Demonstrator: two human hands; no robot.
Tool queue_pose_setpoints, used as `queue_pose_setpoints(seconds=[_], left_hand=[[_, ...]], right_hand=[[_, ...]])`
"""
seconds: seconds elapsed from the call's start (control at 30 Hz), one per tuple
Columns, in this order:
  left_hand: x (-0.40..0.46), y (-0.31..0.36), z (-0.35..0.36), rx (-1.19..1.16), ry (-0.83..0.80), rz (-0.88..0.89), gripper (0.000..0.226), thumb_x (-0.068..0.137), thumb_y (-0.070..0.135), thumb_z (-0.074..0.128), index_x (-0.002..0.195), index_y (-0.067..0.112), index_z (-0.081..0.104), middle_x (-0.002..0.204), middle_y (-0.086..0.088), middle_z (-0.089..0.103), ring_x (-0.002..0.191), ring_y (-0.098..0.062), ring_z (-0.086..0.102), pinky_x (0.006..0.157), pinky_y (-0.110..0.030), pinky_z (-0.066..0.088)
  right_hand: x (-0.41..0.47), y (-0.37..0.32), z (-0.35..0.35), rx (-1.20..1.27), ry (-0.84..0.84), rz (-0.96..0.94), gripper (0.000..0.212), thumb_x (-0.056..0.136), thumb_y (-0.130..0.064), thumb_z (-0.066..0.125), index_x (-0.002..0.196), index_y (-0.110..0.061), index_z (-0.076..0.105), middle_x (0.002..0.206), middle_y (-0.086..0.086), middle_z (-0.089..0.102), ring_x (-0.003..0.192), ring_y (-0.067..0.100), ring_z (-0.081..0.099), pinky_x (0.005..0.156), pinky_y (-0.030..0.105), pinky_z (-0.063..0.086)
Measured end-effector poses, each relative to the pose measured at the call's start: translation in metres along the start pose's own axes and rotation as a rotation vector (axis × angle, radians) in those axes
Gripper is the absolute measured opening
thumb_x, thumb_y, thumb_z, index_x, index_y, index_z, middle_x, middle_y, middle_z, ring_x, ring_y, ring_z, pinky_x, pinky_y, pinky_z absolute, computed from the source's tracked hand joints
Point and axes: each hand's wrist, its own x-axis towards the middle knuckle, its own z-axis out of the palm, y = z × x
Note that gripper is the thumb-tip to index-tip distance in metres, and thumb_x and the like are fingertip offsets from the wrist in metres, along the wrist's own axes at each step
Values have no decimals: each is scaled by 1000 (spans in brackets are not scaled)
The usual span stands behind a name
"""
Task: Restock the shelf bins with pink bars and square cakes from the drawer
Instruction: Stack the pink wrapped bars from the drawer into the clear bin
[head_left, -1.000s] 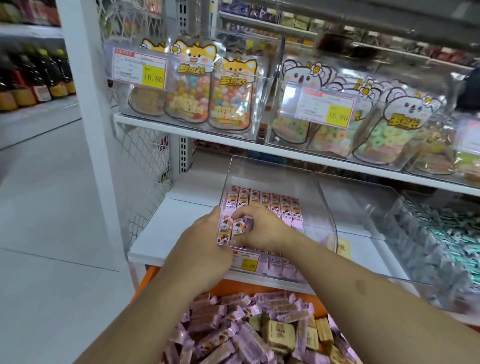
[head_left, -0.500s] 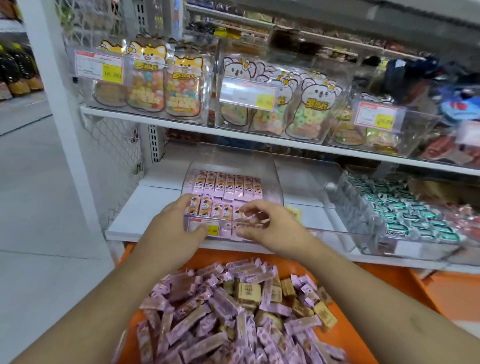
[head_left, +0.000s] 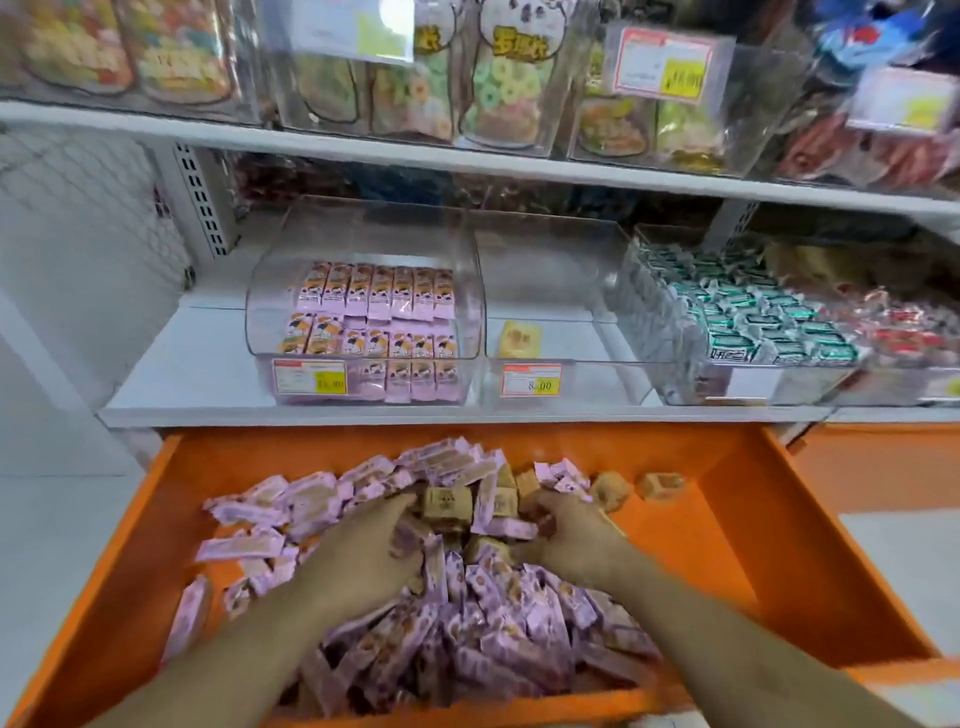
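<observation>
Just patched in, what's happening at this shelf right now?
A person is restocking. Both hands, left hand and right hand, are down in the open orange drawer, digging into the heap of pink bars and square cakes. What each hand has gathered is blurred. On the shelf above, the left clear bin holds neat rows of pink bars. The bin beside it holds only a single yellow packet.

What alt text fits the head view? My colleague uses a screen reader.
Both hands, left and right, dig into pink bars and square cakes piled in an open orange drawer; above, a clear shelf bin holds neat rows of bars.
</observation>
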Motion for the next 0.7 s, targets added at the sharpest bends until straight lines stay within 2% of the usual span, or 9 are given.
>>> queue_pose_setpoints(seconds=[0.1, 0.2, 0.27, 0.37, 0.43, 0.47, 0.53, 0.57, 0.7], left_hand=[[18, -16, 17, -28, -33, -64, 76, 101, 34, 63, 162, 43, 19, 93, 13, 56, 59, -1, 55, 48, -15, 40], [41, -32, 32, -39, -55, -101, 84, 98, 25, 65, 162, 46, 15, 77, 9, 54, 46, -2, 52, 43, -15, 31], [62, -49, 43, -60, -76, -134, 89, 92, 19, 66, 160, 51, 18, 90, 4, 63, 46, -3, 53, 45, -19, 37], [85, -60, 55, -80, -112, -227, 89, 91, 14, 65, 161, 48, 21, 109, -16, 63, 44, -4, 51, 39, -19, 34], [97, -63, 62, -77, -123, -280, 82, 93, 14, 61, 161, 42, 25, 107, -13, 61, 52, -12, 55, 38, -20, 32], [101, -65, 65, -86, -129, -302, 80, 94, 15, 60, 161, 41, 26, 113, -13, 60, 58, -15, 58, 38, -19, 33], [108, -67, 72, -67, -125, -338, 81, 93, 13, 60, 161, 42, 25, 141, -17, 44, 67, -19, 64, 40, -17, 37], [109, -67, 74, -50, -111, -342, 81, 93, 11, 60, 160, 42, 26, 147, -16, 33, 72, -20, 65, 45, -17, 41], [106, -67, 79, -19, -60, -308, 69, 86, 9, 71, 141, 40, 42, 121, -4, 32, 77, -22, 66, 58, -23, 50]], right_hand=[[21, 21, 16, -17, -18, 30, 69, 86, -47, 82, 143, -20, 54, 133, 2, 61, 113, 24, 64, 78, 32, 50], [44, 33, 29, -59, -45, 42, 65, 79, -50, 81, 133, -20, 59, 125, 7, 64, 97, 24, 64, 70, 31, 48], [64, 46, 43, -48, -57, 63, 67, 64, -61, 73, 118, -24, 60, 112, 4, 60, 88, 20, 56, 64, 28, 43], [92, 65, 60, -37, -46, 41, 89, 56, -72, 70, 136, -34, 58, 128, -6, 63, 101, 17, 65, 80, 34, 58], [95, 59, 62, -36, -28, 45, 82, 69, -54, 83, 144, -36, 57, 135, -6, 62, 112, 21, 66, 90, 39, 60], [94, 53, 61, -36, -22, 41, 75, 75, -42, 85, 144, -36, 58, 134, -4, 63, 111, 22, 66, 89, 38, 59], [96, 51, 64, -52, -8, 41, 71, 80, -35, 83, 146, -35, 56, 131, 0, 63, 107, 23, 67, 82, 33, 58], [98, 53, 67, -54, 13, 51, 71, 82, -36, 82, 147, -36, 55, 130, 1, 63, 108, 24, 66, 82, 32, 57], [97, 52, 72, -88, 79, 42, 58, 86, -29, 77, 141, -36, 60, 124, 4, 65, 107, 31, 67, 82, 40, 59]])
